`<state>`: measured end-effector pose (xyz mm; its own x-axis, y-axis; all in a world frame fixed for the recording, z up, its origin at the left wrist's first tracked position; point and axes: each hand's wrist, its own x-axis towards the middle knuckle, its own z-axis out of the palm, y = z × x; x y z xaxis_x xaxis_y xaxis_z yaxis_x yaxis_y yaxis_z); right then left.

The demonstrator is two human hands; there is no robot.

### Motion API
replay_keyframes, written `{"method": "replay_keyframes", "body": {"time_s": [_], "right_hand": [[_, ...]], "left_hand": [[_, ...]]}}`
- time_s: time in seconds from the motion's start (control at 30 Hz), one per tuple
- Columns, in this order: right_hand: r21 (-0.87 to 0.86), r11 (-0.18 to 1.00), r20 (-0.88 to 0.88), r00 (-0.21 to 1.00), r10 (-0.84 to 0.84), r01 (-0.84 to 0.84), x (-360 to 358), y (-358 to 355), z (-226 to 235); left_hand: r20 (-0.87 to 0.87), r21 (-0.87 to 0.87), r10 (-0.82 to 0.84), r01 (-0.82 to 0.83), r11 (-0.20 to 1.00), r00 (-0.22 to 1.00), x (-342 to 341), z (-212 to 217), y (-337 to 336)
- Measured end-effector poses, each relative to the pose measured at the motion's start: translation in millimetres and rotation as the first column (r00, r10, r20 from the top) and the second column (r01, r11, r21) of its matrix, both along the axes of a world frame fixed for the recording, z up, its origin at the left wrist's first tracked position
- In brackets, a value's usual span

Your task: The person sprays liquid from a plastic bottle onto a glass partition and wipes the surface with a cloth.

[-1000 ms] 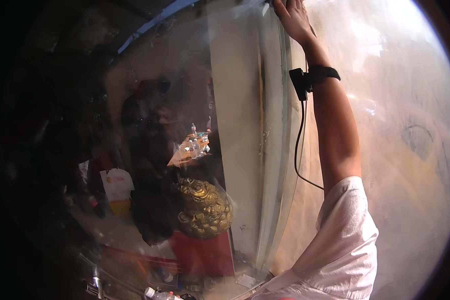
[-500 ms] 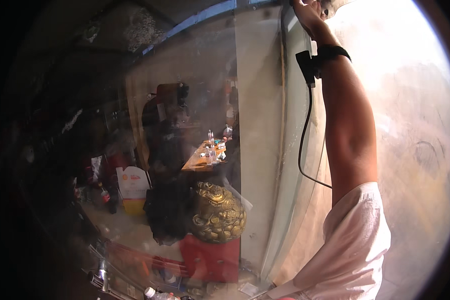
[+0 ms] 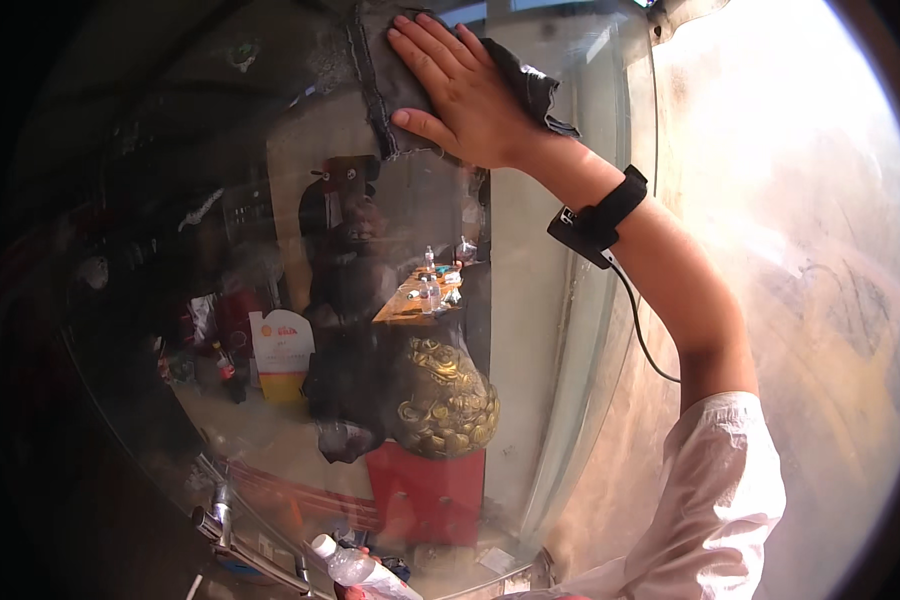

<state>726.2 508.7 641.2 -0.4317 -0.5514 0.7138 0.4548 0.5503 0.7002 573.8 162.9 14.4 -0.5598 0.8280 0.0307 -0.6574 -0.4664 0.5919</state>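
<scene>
My right hand lies flat on a dark grey cloth, its fingers stretched out and the thumb set apart. Underneath the cloth is a large glass pane, streaky and hazy, and the palm presses against it high up. One frayed seam of the cloth hangs left of the fingers, while a crumpled fold sticks out on the wrist side. A black strap with a small device circles my right wrist, and a cable runs down from it. My left hand is out of sight.
Seen through or mirrored in the glass are a gold ornament on a red block, a wooden table with bottles, and a white-and-yellow container. A clear white-capped bottle and a metal handle are low down.
My right hand has swung left and down from the top right edge onto the pane. The dark cloth now shows plainly under it. My view has shifted slightly.
</scene>
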Motion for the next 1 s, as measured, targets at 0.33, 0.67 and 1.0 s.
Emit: {"method": "replay_keyframes", "body": {"time_s": [0.33,0.67,1.0], "right_hand": [[-0.654,0.753,-0.560,0.719,-0.411,-0.078,-2.5,20.9,130.5],[-0.277,0.959,-0.387,0.920,-0.059,-0.055,-182.5,-116.1,90.7],[-0.177,0.982,-0.070,0.994,-0.081,0.068,-169.6,-116.7,74.0]], "left_hand": [[0.018,0.019,0.141,-0.141,0.990,0.990,-46.9,-42.6,-106.0],[-0.080,-0.092,0.204,-0.211,0.973,0.976,-105.0,-83.4,-148.4],[-0.032,0.112,0.007,-0.003,0.994,0.999,-110.5,-25.5,-176.2]]}}
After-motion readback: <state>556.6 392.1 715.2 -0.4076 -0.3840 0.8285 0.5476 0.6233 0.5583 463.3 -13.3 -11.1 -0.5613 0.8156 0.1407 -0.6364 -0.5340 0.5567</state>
